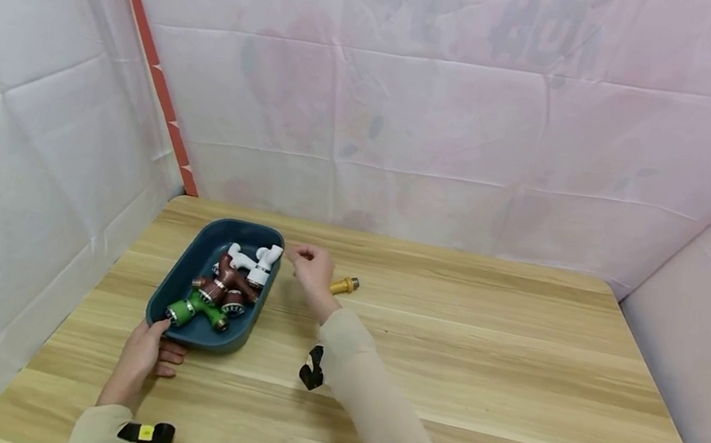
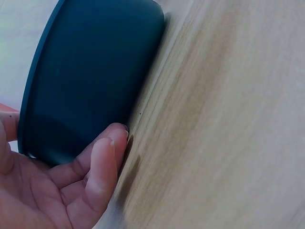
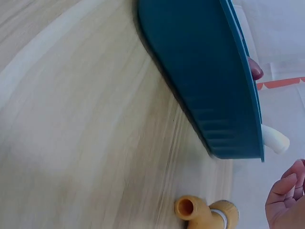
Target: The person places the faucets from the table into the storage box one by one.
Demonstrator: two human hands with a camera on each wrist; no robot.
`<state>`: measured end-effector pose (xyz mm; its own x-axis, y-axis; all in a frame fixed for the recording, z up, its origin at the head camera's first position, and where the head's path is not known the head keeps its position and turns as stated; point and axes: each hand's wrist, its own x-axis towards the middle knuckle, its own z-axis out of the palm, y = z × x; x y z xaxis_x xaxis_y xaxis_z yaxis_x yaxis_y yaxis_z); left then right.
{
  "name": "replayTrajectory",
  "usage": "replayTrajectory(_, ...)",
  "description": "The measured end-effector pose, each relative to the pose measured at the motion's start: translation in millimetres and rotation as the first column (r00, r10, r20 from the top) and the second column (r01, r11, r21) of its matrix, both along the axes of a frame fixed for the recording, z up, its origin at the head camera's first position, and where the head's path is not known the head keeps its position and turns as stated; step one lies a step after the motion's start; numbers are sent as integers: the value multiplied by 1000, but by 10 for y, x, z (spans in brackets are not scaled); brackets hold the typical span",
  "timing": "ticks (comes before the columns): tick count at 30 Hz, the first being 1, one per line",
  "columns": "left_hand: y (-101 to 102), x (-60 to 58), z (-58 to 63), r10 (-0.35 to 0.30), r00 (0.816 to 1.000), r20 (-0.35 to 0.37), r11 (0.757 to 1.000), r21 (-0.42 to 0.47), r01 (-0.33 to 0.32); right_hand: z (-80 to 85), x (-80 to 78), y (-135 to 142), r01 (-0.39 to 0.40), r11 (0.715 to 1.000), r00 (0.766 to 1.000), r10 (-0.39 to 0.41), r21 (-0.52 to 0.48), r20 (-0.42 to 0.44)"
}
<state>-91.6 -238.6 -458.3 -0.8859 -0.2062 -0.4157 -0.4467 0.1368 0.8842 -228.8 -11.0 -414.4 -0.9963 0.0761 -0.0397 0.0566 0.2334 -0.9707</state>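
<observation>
A dark teal plastic basin (image 1: 162, 291) stands at the left of the table. Inside lie plastic taps: white taps (image 1: 258, 273) at the far end, brown taps (image 1: 224, 282) in the middle, a green tap (image 1: 192, 309) at the near end. My left hand (image 1: 144, 355) grips the basin's near left corner, thumb over the rim, fingers against the outer wall (image 2: 95, 71). Just beyond the basin's right rim my right hand (image 1: 313, 273) hovers with loosely bent fingers, apart from the rim and holding nothing visible. Beside it lies a yellow tap (image 3: 200, 212), partly hidden in the head view.
The wood-grain table (image 1: 479, 368) stretches out to the right. Pale cloth walls (image 1: 428, 124) rise behind it and on both sides, with a red strip (image 1: 152, 46) at the back left corner. Black wrist straps (image 1: 312, 369) sit on both sleeves.
</observation>
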Motion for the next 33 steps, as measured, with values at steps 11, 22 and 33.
replayTrajectory(11,15,-12,-8,-1,1000,-2,1000,1,1,4,-19,247,-11,1000,1000,10,28,28)
replayTrajectory(22,10,-10,-11,8,1000,-15,1000,-16,-9,-66,-62,360,-36,990,999,37,133,-4)
replayTrajectory(33,-6,-6,-24,11,1000,-12,1000,-14,-11,-195,-128,611,-315,867,933,357,386,-41)
